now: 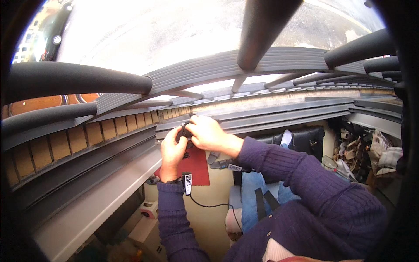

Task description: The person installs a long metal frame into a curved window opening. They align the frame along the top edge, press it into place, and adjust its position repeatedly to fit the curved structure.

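Thick dark bars (267, 30) loom largest across the top of the frame, joined to a ribbed grey rail (196, 72) that arches from the left edge to the right. Just left of the frame's centre, under that rail, two bare hands meet around a small black object (183, 133), whose exact kind I cannot tell. Thumb and forefinger of the left hand (171, 152) curve narrowly about it from below; the right hand (209, 133) closes bent fingers on it from the upper right, its fingertips partly hidden. Each wrist, below a purple ribbed sleeve (172, 209), carries a small device; the left one (187, 183) trails a black cable (214, 205). Beneath the hands, at centre-left, lies a red mat (199, 171), with grey slippers (214, 157) near its right side. Blue jeans (250, 196) show at lower centre, a black padded seat (310, 144) right of centre, tan bricks (59, 145) at left, and a dark car (53, 37) at upper left.
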Tool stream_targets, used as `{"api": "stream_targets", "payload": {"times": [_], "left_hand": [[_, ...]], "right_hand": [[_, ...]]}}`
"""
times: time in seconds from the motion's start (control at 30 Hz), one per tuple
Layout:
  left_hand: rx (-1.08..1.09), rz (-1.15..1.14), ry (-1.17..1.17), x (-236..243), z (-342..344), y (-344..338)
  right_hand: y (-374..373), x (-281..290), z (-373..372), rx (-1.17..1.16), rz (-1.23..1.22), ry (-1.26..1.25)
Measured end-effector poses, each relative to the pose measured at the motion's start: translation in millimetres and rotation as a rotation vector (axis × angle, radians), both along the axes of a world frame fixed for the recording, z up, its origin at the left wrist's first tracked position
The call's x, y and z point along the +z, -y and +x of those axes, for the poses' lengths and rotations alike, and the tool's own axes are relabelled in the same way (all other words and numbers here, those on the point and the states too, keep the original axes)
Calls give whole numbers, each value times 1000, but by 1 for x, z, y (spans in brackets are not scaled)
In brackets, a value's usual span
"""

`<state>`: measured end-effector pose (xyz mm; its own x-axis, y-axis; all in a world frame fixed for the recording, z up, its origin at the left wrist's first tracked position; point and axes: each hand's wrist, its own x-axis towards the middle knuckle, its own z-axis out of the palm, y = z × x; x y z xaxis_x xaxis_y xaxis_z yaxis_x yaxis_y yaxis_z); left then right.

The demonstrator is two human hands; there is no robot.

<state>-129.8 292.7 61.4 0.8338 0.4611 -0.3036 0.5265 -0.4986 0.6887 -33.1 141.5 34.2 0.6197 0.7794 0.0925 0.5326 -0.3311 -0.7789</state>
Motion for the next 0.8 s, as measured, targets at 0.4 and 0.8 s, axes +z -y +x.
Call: {"api": "stream_targets", "payload": {"times": [0.4,0.8], "left_hand": [[-176,-86,22,11,76,79],[-152,-310,2,-38,104,134]], "right_hand": [[103,22,42,-263,-109,-22],[153,-4,63,-579,-324,-153]]}}
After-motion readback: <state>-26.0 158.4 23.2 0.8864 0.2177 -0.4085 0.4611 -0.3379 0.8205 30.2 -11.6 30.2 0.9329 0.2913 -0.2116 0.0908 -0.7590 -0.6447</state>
